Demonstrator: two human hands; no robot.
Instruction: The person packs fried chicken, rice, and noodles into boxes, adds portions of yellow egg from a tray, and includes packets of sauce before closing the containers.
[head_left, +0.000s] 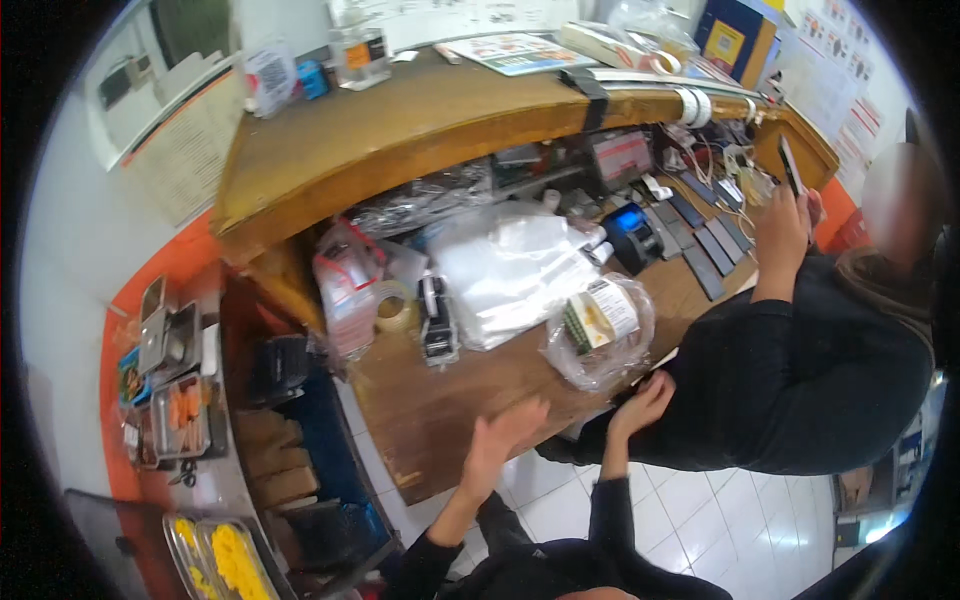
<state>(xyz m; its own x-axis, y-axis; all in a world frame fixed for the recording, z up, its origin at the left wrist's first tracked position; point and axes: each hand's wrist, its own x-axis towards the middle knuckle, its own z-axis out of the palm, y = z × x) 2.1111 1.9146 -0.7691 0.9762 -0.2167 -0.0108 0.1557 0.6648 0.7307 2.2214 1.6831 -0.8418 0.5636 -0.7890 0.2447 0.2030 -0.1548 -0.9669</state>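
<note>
My left hand (507, 435) is slightly blurred over the front edge of the wooden desk (435, 405), fingers apart and nothing in it. My right hand (643, 405) is at the desk's edge, close to a co-worker's dark clothing, with its fingers curled. A thin white edge (666, 358) shows just beyond those fingers; whether I hold it is unclear. Between and beyond my hands sits a clear plastic bag (559, 356) around a small food package (601, 315) with a printed label. Behind it lies a pile of clear plastic bags (510, 277).
A tape dispenser (437, 319) and a tape roll (394, 306) lie left of the pile. A small device with a lit blue screen (631, 225) stands near several phones (703, 274). The co-worker (810, 375) at right holds a phone (790, 165). Food trays (180, 416) line the left counter.
</note>
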